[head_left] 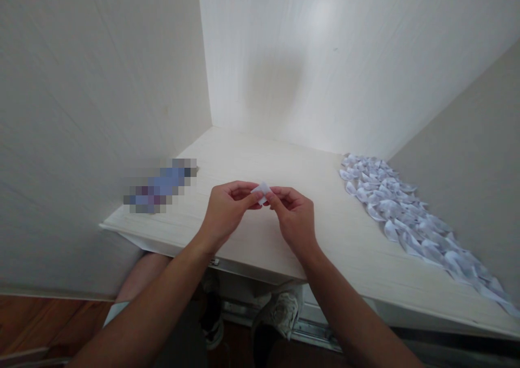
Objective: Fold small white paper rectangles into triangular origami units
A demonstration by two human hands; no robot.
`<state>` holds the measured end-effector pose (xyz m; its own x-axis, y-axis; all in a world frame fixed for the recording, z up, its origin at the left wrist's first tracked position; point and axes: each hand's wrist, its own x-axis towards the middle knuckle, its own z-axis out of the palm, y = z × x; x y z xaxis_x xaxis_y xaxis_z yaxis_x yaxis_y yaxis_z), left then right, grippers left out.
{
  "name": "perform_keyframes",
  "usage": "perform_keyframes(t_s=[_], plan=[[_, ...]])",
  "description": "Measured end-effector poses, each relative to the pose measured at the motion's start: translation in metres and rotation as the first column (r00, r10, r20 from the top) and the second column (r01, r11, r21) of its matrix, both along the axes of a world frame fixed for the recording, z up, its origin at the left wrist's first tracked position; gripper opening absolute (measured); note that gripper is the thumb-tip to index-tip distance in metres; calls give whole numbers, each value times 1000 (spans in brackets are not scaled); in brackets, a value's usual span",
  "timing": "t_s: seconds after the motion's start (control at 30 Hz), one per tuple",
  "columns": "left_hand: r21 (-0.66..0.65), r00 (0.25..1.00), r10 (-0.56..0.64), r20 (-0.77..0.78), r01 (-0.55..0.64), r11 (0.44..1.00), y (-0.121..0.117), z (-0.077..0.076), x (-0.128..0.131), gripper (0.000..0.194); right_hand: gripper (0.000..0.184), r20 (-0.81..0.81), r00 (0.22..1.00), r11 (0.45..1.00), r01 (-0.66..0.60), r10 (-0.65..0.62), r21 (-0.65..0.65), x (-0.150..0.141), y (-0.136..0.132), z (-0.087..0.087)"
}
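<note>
A small piece of white paper [263, 189] is pinched between my two hands above the pale wooden shelf [260, 151]. My left hand [229, 203] grips its left side with thumb and fingertips. From the other side my right hand [294, 208] holds it the same way, thumb on top. The paper looks folded, but its exact shape is partly covered by my fingers. Along the right wall lies a long heap of small curled or folded white paper pieces [398, 211], apart from both hands.
A blurred-out bluish object [162, 186] lies at the shelf's left side. Pale panels rise on the left [101, 86], back [276, 32] and right. Beneath the shelf's front edge are a metal drawer rail [317, 333], a shoe [286, 311] and a wooden floor [52, 324].
</note>
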<state>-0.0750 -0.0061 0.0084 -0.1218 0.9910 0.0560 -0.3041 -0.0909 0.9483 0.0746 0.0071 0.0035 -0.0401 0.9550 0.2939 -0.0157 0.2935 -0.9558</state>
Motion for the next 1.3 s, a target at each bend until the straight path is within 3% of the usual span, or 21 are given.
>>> perform_keyframes(t_s=[0.2,0.5,0.6,0.77,0.93,1.3], plan=[[-14,998,-56,-16,56,998,-2,-4,-6,34,15,59,998,1000,10,-10,-1,0,1,-3],[-38,998,16,-67,-19,999,-4,-7,2,35,15,206,974,988,66,-94,140,0,-1,-6],[-19,996,-38,-83,36,999,-6,-10,3,35,15,248,960,983,89,-128,162,1,-1,-7],[-65,994,-68,-83,62,996,-8,-12,2,28,17,299,948,985,66,-112,159,1,-1,-8],[-70,998,-61,-30,59,996,-9,-12,4,38,18,292,949,984,70,-116,163,1,-1,-7],[-56,993,-107,-52,104,993,-8,-16,7,37,17,240,967,995,65,-81,74,1,1,-5]])
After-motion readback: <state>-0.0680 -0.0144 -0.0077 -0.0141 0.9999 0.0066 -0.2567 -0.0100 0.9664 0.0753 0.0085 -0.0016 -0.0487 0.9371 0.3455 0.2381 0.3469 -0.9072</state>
